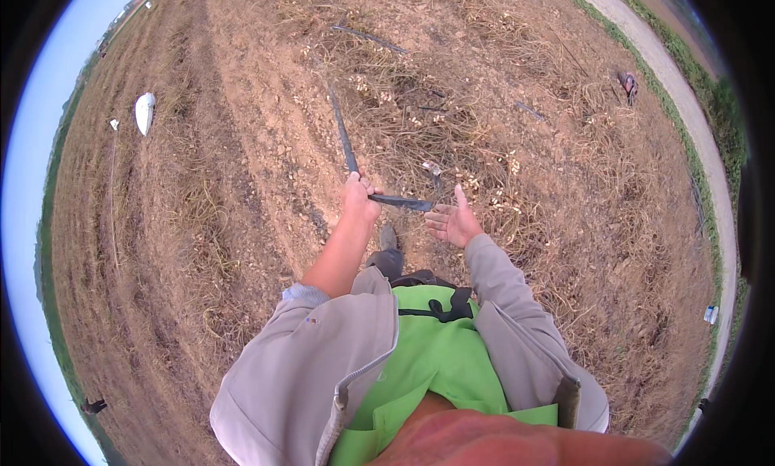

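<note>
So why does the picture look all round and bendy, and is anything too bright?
Head view: the wide fisheye lens makes it round with black corners, and likely adds to the curve of the pale road; head view: daylight is bright, and the white bundle looks nearly washed out; head view: the left hand and its dark strip show clearly enough.

Beige zip jacket [295, 373], lime-green top [436, 353], dark trousers [386, 263].
</note>
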Demonstrator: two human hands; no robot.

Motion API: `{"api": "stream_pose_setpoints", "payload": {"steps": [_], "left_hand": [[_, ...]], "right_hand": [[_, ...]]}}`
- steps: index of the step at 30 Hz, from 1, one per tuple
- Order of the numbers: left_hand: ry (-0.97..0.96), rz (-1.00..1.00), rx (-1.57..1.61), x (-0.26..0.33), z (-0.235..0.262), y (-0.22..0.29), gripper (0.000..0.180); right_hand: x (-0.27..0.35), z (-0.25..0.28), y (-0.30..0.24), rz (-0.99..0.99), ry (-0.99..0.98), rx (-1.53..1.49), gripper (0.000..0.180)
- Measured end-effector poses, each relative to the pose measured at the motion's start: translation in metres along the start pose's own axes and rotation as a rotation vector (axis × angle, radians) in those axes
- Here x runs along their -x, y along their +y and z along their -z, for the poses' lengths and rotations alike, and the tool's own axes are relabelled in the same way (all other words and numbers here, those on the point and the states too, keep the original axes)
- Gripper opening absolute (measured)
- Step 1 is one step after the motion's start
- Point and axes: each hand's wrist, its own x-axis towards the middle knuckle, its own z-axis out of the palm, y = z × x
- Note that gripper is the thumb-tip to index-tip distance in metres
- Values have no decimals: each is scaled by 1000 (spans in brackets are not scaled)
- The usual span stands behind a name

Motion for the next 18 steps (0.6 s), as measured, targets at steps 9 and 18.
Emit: {"api": "stream_pose_setpoints", "payload": {"steps": [9,18], "left_hand": [[-81,129,-148,78,65,-22,19],[-39,145,-84,61,156,46,20]], "right_hand": [[33,-23,15,264,-45,-167,40],[75,-60,16,557,72,-394,29]]}}
